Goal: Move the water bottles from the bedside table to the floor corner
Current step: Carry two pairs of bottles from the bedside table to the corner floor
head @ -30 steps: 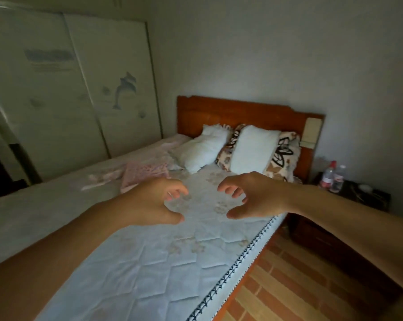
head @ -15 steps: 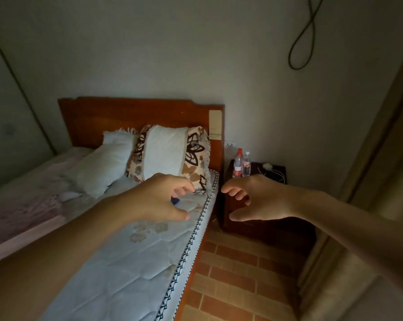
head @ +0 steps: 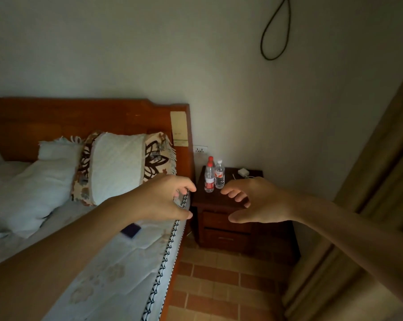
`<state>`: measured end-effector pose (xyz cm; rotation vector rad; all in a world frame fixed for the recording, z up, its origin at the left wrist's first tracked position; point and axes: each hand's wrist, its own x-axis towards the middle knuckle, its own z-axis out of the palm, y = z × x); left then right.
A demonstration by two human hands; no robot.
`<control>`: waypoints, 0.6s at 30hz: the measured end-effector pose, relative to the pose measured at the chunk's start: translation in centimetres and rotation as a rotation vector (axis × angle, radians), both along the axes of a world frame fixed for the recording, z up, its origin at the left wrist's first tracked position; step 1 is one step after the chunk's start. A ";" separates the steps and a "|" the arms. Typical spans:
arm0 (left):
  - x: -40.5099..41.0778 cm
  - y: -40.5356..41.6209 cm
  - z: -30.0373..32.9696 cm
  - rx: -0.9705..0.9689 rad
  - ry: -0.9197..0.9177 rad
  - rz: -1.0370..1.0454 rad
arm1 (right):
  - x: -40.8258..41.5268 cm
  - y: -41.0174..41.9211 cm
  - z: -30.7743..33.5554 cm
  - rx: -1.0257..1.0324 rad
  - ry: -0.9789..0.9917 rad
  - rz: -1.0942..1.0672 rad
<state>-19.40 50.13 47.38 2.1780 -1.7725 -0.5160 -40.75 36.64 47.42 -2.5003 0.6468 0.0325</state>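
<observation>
1. Dim bedroom, plain grey wall: a dark wooden bedside table [head: 228, 200] stands between the wooden-framed bed [head: 126, 251] and a curtain.
2. Three clear plastic water bottles [head: 214, 178] – two red-capped, one white-capped – stand upright, clustered on the table's left rear.
3. Both arms reach forward. The left hand [head: 163, 200] hovers over the mattress edge, the right hand [head: 260, 202] in front of the table; each has fingers curled and apart, holding nothing.
4. The bottles lie ahead, between the two hands – seemingly nearer the right.
5. Compared with a second ago, the view has swung rightward and the table looms closer.
</observation>
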 end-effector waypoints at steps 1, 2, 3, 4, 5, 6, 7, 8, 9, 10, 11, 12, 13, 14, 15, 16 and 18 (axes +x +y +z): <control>1.3 -1.7 -0.3 0.000 0.004 -0.006 | 1.0 -1.5 -0.2 0.003 -0.002 -0.011; 2.6 -3.5 -0.6 -0.002 0.012 -0.008 | 1.9 -3.0 -0.5 0.003 -0.002 -0.022; 3.9 -5.3 -0.7 -0.006 0.015 -0.012 | 2.9 -4.5 -0.6 0.001 -0.002 -0.033; 5.2 -7.0 -0.9 -0.006 0.014 -0.018 | 3.9 -6.1 -0.8 0.004 0.002 -0.042; 6.3 -8.7 -1.0 -0.005 0.013 -0.028 | 4.8 -7.6 -0.9 0.012 0.010 -0.047; 7.4 -10.3 -1.2 -0.004 0.014 -0.040 | 5.8 -9.1 -1.0 0.022 0.013 -0.053; 8.4 -12.0 -1.3 -0.002 0.015 -0.054 | 6.7 -10.6 -1.1 0.030 0.011 -0.065; 9.3 -13.6 -1.5 0.005 0.015 -0.065 | 7.5 -12.1 -1.2 0.039 0.008 -0.081; 10.2 -15.1 -1.8 0.012 0.012 -0.072 | 8.3 -13.5 -1.4 0.045 0.007 -0.094; 11.1 -16.7 -2.0 0.018 0.011 -0.077 | 9.1 -15.0 -1.6 0.048 0.009 -0.102; 11.9 -18.3 -2.3 0.023 0.013 -0.079 | 9.8 -16.5 -1.9 0.049 0.015 -0.106; 12.6 -19.9 -2.7 0.025 0.015 -0.080 | 10.5 -18.0 -2.2 0.051 0.023 -0.108; 13.2 -21.4 -3.0 0.024 0.016 -0.080 | 11.3 -19.5 -2.6 0.054 0.031 -0.109; 13.8 -22.9 -3.4 0.027 0.015 -0.075 | 12.0 -21.0 -3.1 0.057 0.038 -0.110; 14.3 -24.5 -3.8 0.033 0.011 -0.066 | 12.7 -22.6 -3.6 0.064 0.045 -0.110; 14.8 -26.1 -4.3 0.042 0.003 -0.055 | 13.5 -24.3 -4.1 0.073 0.050 -0.106; 15.8 -29.6 -5.3 0.049 -0.024 -0.035 | 15.1 -27.8 -5.0 0.091 0.060 -0.085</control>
